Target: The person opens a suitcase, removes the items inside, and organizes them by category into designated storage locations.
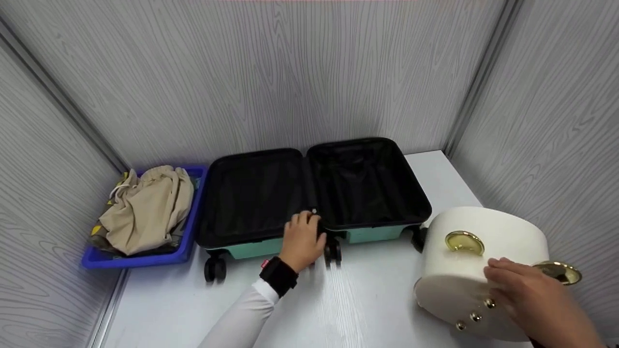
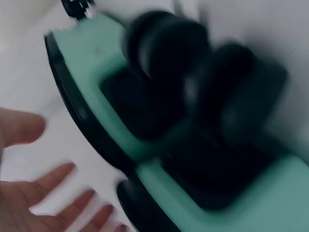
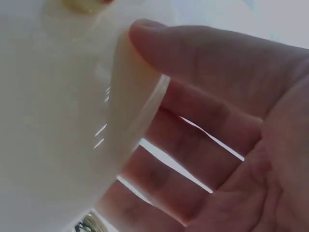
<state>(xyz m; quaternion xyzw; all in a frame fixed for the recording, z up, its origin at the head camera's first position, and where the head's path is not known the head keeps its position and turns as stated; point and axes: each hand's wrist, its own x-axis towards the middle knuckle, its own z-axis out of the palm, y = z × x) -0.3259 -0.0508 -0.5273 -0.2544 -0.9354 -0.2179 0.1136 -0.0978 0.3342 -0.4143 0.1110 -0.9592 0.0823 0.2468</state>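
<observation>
A mint-green suitcase [image 1: 290, 247] lies opened flat, both black-lined halves facing up and its black wheels toward me. My left hand [image 1: 302, 241] is over the near edge where the halves meet. In the left wrist view its fingers [image 2: 50, 186] are spread beside the suitcase rim, holding nothing. To the right, a white rounded container [image 1: 488, 227] with gold handles [image 1: 464, 241] and several gold knobs stands tilted. My right hand [image 1: 537, 295] is at its near side, fingers fairly straight. The right wrist view shows the thumb [image 3: 154, 41] against its white surface, the other fingers along the edge.
A blue basket [image 1: 191, 241] stands left of the suitcase. Beige drawstring trousers [image 1: 145, 208] lie on other clothes in it. Grey wood-grain walls [image 1: 271, 77] enclose the white tabletop [image 1: 362, 299] at the back and both sides.
</observation>
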